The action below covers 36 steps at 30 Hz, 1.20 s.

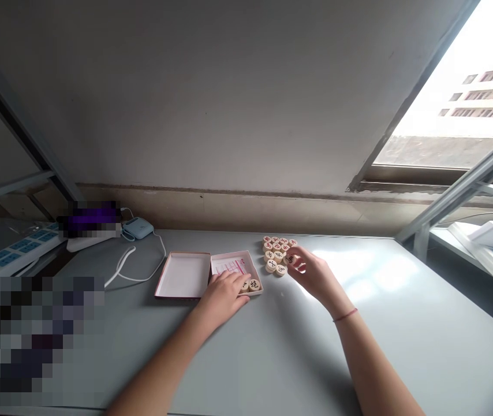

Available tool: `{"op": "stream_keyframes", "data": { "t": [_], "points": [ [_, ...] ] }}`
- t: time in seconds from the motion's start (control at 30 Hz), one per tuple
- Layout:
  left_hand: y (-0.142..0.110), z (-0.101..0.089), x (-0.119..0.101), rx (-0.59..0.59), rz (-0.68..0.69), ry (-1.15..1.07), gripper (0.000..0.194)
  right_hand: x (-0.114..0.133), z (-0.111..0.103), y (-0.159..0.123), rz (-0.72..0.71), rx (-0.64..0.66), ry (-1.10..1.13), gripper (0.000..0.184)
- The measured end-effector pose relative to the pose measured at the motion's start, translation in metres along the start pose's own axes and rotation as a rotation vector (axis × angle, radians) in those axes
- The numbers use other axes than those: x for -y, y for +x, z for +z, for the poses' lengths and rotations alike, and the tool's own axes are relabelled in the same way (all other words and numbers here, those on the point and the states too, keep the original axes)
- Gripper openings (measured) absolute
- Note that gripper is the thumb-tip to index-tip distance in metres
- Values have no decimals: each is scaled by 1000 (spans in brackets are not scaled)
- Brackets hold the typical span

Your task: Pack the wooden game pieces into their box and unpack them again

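Listing what we see on the grey table [246, 346]: one shallow, pale cardboard box [258, 274], holding a pink-printed sheet [240, 265] and round wooden discs with black characters [254, 285]; just left, one shallow, white-lined tray [184, 277]. Our left hand [226, 289] lies over the box, its grip hidden. Our right hand [309, 270], thumb and finger narrowly bent, meets the grouped wooden discs [277, 255] right of the box; we cannot tell whether it holds one.

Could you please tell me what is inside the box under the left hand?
Two round pieces and some pink print show; the left hand hides whatever lies beneath it.
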State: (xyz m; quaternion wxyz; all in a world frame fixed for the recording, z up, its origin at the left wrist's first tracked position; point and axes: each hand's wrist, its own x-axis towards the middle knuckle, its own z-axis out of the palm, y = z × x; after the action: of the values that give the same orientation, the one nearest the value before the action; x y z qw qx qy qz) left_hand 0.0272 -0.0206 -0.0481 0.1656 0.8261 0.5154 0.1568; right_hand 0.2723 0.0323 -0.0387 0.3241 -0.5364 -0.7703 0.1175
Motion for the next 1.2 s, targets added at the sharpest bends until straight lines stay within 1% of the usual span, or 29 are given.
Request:
{"op": "stream_keyframes", "data": {
  "t": [0.1, 0.27, 0.5, 0.6, 0.87, 0.97, 1.03, 1.13, 1.2],
  "points": [
    [-1, -5, 1, 5, 26, -25, 38, 0, -2, -1, 14, 66, -38, 11],
    [-1, -10, 2, 23, 21, -31, 37, 1, -2, -3, 49, 173, -48, 7],
    [0, -10, 2, 33, 20, -47, 37, 1, 9, -3, 79, 210, -123, 8],
    [0, -10, 2, 34, 16, -49, 37, 0, 14, -4, 84, 240, -169, 4],
    [-1, -11, 2, 23, 36, -41, 35, -3, 26, -3, 102, 224, -246, 7],
    [-1, -12, 2, 34, 27, -50, 41, -2, 26, -2, 110, 226, -240, 5],
    [-2, -12, 2, 28, 12, -55, 44, 1, 23, -2, 116, 197, -227, 8],
    [-1, -10, 3, -23, -18, -11, 34, 9, 20, -3, 76, 102, -165, 18],
    [0, -8, 3, -55, -25, 34, 27, 16, 21, -4, 10, 98, -83, 21]
  ]
}}
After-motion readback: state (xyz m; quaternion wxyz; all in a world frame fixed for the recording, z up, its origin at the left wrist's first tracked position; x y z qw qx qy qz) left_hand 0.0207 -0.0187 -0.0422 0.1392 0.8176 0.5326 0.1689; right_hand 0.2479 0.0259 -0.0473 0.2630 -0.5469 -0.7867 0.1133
